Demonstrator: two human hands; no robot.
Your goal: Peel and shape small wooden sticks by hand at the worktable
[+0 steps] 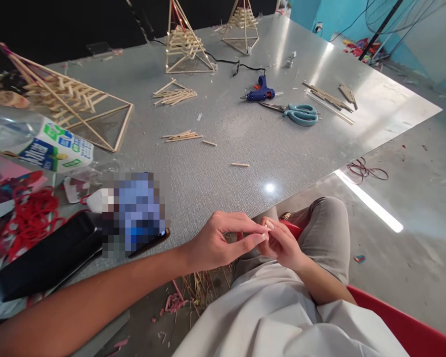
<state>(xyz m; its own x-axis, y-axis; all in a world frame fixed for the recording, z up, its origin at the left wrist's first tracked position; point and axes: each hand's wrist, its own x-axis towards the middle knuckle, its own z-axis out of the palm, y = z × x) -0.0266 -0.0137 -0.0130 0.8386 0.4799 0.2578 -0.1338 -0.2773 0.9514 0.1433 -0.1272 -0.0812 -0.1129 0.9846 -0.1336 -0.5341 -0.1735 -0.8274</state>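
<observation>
My left hand and my right hand meet over my lap, just off the near edge of the grey table. The left thumb and fingers pinch together against the fingertips of the right hand. The right hand's fingers curl inward. Whatever sits between the fingertips is too small to make out. A few loose wooden sticks lie on the table ahead of my hands.
A blue glue gun and teal scissors lie mid-table, stick piles nearby. Stick pyramids stand at the left and far back. A plastic bottle, red cord and a black case crowd the left.
</observation>
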